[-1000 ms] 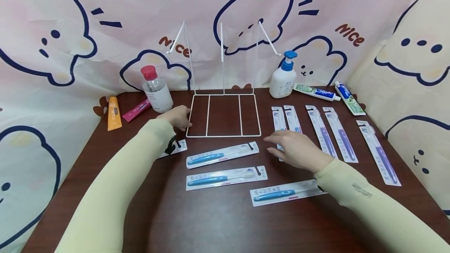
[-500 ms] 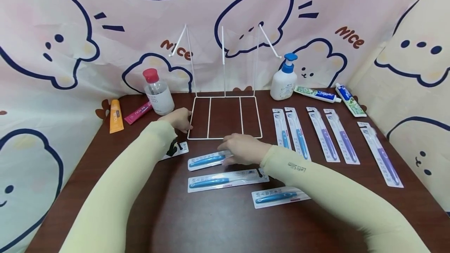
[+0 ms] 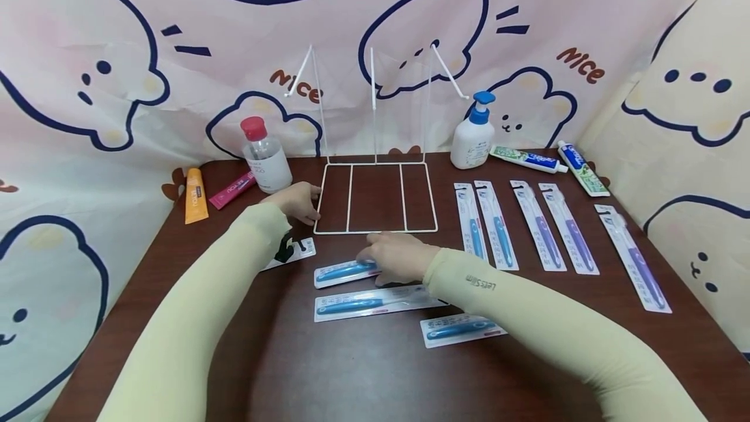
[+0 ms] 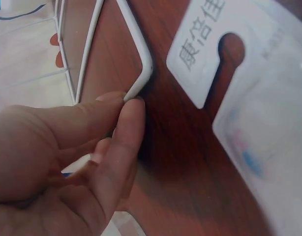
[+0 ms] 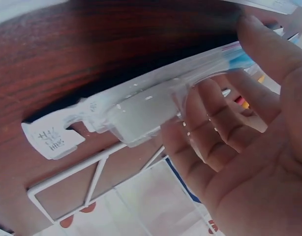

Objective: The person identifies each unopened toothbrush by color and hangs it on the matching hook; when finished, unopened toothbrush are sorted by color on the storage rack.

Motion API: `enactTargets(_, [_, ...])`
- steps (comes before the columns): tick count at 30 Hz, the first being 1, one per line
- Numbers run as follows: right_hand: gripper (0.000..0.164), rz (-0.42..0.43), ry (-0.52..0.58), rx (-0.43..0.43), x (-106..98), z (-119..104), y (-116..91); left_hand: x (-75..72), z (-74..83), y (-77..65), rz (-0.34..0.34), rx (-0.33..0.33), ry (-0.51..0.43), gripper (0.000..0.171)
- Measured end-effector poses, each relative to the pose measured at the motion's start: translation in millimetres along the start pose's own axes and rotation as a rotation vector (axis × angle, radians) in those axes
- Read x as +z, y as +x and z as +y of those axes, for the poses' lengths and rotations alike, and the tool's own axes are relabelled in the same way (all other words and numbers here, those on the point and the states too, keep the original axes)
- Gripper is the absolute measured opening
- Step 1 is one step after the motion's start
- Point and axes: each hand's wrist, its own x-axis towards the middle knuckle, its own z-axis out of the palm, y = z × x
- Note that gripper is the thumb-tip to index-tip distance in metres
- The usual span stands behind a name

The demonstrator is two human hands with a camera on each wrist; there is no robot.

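Note:
My left hand point(image 3: 296, 203) pinches the left side of a white wire display rack point(image 3: 375, 232) between thumb and fingertips. The left wrist view shows the rack's corner wire point(image 4: 141, 81) running into that pinch. Beside it lies a packaged toothbrush point(image 4: 190, 64), partly covered by the sleeve in the head view. In front of the rack, my right hand point(image 3: 401, 258) grips a blue packaged toothbrush point(image 3: 346, 271), thumb on one long edge and fingers at the other. Seen in the right wrist view, the brush-head end of this packaged toothbrush point(image 5: 141, 110) sticks out past the fingers.
Two more blue packaged toothbrushes lie nearer, one under the right forearm point(image 3: 457, 329). Several packaged toothbrushes point(image 3: 545, 226) lie at right, with toothpaste tubes point(image 3: 530, 159) and a pump bottle point(image 3: 472, 139) behind. A red-capped bottle point(image 3: 269, 165) and two tubes point(image 3: 196, 197) stand or lie left.
My right hand has moved left from the toothbrushes on the right to the upper blue packaged toothbrush and taken hold of it. My left hand has stayed at the rack.

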Motion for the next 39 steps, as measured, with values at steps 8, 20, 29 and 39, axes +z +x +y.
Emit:
enactTargets(8, [0.039,-0.005,0.043,0.035,1,4,-6,-0.1,-7.5,-2.2,0.055,0.068,0.150,0.074])
enactTargets(20, [0.039,-0.054,0.093,0.101,-4,10,-13,-2.6,-13.9,-4.8,0.053,0.055,0.030,0.056])
enactTargets(29, [0.031,-0.124,0.169,0.185,-8,16,-13,-3.7,-18.5,-5.8,0.016,0.064,0.044,0.066])
enactTargets(39, [0.034,0.019,0.266,0.263,-27,33,-45,-3.4,-18.8,-7.5,0.012,0.071,0.026,0.069])
